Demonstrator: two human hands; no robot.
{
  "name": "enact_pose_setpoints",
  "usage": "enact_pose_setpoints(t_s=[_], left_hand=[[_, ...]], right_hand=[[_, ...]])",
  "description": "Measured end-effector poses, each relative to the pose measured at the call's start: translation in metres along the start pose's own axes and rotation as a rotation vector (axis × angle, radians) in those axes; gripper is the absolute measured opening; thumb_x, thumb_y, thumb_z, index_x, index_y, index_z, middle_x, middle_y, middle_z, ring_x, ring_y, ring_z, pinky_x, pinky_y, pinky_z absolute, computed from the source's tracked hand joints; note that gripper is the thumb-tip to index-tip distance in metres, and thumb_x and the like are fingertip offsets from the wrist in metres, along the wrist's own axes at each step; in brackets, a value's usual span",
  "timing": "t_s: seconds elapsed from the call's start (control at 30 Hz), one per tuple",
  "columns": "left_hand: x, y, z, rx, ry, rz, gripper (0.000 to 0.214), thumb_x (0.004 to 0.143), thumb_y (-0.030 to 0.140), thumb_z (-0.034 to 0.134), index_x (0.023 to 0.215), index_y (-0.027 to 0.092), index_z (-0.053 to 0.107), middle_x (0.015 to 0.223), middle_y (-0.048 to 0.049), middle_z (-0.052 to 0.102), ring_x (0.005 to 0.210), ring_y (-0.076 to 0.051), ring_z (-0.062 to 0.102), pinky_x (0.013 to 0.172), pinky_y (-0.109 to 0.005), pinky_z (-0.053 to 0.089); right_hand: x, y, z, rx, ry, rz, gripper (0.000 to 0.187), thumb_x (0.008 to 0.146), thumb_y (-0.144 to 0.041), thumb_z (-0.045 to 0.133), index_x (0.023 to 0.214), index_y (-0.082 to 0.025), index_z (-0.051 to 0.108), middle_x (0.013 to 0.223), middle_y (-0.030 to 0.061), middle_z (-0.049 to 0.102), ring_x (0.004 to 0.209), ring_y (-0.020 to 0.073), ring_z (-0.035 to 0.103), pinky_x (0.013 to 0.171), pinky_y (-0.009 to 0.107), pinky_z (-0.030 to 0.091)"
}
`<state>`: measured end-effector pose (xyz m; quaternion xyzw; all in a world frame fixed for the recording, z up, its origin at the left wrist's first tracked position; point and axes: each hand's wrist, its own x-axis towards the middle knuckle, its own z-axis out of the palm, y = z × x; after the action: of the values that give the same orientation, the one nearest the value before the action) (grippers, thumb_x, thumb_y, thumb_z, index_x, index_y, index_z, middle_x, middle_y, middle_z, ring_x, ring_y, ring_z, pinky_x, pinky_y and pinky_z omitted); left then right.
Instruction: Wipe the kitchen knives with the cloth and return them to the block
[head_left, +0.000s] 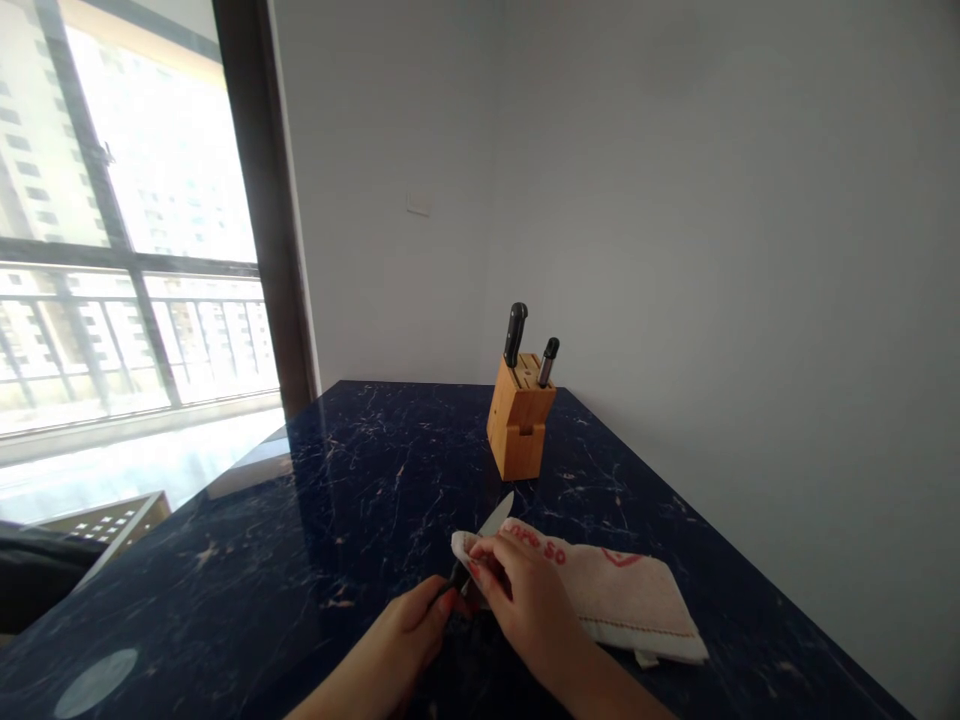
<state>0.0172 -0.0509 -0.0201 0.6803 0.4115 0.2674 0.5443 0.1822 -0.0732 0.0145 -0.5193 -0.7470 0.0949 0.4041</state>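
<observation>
My left hand (421,618) is closed around the dark handle of a small knife (495,518), whose blade points away toward the back of the table. My right hand (525,590) pinches a corner of a white cloth (622,600) with red print against the blade near the handle. The rest of the cloth lies flat on the dark marble table (337,500) to the right of my hands. A wooden knife block (520,415) stands further back, with two black-handled knives (515,332) stuck in it.
A grey wall runs along the table's right side and back. A large window with a dark frame (262,200) is at left. A light perforated box (112,520) sits below the table's left edge.
</observation>
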Motion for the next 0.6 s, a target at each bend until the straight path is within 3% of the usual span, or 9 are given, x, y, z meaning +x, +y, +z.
enact_pose_setpoints(t_s=[0.3, 0.6], left_hand=[[-0.003, 0.01, -0.001, 0.034, -0.024, -0.062, 0.052, 0.076, 0.064, 0.036, 0.087, 0.015, 0.052, 0.046, 0.0099, 0.031, 0.039, -0.006, 0.026, 0.038, -0.02, 0.018], [0.0, 0.002, -0.001, 0.037, -0.015, -0.016, 0.048, 0.078, 0.061, 0.038, 0.085, 0.015, 0.052, 0.049, 0.0091, 0.033, 0.043, -0.006, 0.028, 0.041, -0.02, 0.019]], right_hand=[[-0.001, 0.001, -0.001, -0.004, -0.038, 0.03, 0.013, 0.084, -0.021, 0.045, 0.085, -0.021, 0.057, 0.081, 0.0011, 0.061, 0.076, 0.0132, 0.056, 0.067, 0.023, 0.04], [0.0, 0.0, -0.002, -0.008, -0.029, 0.007, 0.012, 0.083, -0.02, 0.046, 0.084, -0.02, 0.057, 0.08, 0.0017, 0.061, 0.075, 0.0139, 0.055, 0.066, 0.024, 0.04]])
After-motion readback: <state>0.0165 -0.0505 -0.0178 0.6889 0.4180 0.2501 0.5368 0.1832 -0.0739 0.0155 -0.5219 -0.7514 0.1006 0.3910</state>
